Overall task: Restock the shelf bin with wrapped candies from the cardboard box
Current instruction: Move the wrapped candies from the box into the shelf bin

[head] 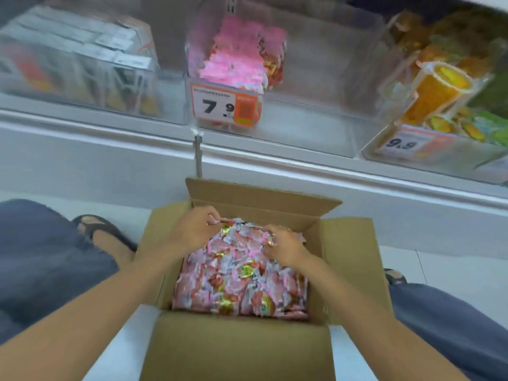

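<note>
1. The left grip (pixel 192 229) and the right grip (pixel 286 243) are both inside the box (pixel 349 243), at its far end. Each is curled into the candies (pixel 236 276): a wrapper is pinched by the left one, and a few candies are grasped by the right one.
2. It is judged that a handful is being gathered. A fuller scoop is obtained if the candies are pressed together between both grips and lifted as one bunch, so that none is dropped on the floor (pixel 132 207).
3. The wrappers look loose and slippery, so a firm but not crushing hold is advised.
4. The box stands open on the floor below the shelf and is filled nearly to the top with pink candies.
5. The bin (pixel 310 125), behind the price tag (pixel 220 104), is clear. Only a small heap (pixel 236 64) of pink candies is seen at its left side, and much room is left.
6. The neighbouring bins are blurred; other goods are kept in them.
</note>
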The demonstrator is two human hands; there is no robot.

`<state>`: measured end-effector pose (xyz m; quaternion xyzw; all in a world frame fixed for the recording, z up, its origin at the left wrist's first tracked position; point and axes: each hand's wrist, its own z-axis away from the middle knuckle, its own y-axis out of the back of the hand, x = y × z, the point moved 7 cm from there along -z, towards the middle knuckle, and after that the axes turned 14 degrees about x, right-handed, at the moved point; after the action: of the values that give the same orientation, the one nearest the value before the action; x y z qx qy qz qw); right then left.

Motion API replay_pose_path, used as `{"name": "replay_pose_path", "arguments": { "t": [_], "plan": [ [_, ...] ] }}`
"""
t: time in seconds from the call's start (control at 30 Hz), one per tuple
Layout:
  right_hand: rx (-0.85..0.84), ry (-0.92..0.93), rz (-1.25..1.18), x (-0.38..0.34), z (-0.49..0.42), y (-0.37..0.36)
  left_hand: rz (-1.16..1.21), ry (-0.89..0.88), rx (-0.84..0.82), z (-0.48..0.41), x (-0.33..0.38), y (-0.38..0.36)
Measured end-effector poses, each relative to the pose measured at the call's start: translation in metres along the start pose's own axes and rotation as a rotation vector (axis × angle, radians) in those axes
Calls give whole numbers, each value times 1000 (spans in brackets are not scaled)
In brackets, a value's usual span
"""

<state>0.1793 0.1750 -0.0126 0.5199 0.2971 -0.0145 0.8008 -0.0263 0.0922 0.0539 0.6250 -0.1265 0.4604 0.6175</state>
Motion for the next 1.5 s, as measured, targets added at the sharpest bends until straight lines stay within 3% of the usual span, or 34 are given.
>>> {"name": "replay_pose_path", "arguments": {
  "t": [0.1, 0.27, 0.43, 0.6, 0.77, 0.9, 1.0, 1.07, 1.13, 1.17, 1.23, 1.3, 1.37, 1.43, 1.5],
  "plan": [
    [-17, -64, -30, 24, -15, -60, -29, 128, -36, 8, -56, -15],
    [215, -39, 156, 41, -55, -100, -35, 224, -56, 6, -95, -22],
    [472, 136, 125, 36, -54, -84, 54, 231, -24, -4, -92, -33],
    [212, 92, 216, 53, -63, -97, 146, 268, -135, 6, -83, -65],
    [365, 143, 217, 32, -75, -77, 118, 265, -138, 12, -86, -61],
    [62, 383, 81, -22, -51, -62, 25, 66, -53, -1, -61, -53],
    [-159, 470, -27, -60, -26, -55, -53, -34, -246, -4, -45, -69],
    [-207, 344, -269, -66, -21, -47, -25, 60, -345, -2, -56, -76],
    [-94, 129, -510, -51, -31, -41, 117, 228, -320, 1, -77, -74],
    [4, 65, -508, -36, -38, -45, 182, 313, -292, 4, -87, -72],
    [85, 68, -226, -10, -51, -66, 313, 466, -237, 9, -102, -68],
    [11, 113, 96, 7, -56, -107, 472, 594, -207, 14, -111, -67],
    [48, 183, 308, 12, -55, -133, 565, 639, -198, 15, -111, -65],
    [121, 297, 373, 3, -51, -136, 602, 624, -183, 12, -110, -64],
    [86, 334, 268, -3, -46, -128, 613, 585, -154, 10, -108, -63]
  ]
}}
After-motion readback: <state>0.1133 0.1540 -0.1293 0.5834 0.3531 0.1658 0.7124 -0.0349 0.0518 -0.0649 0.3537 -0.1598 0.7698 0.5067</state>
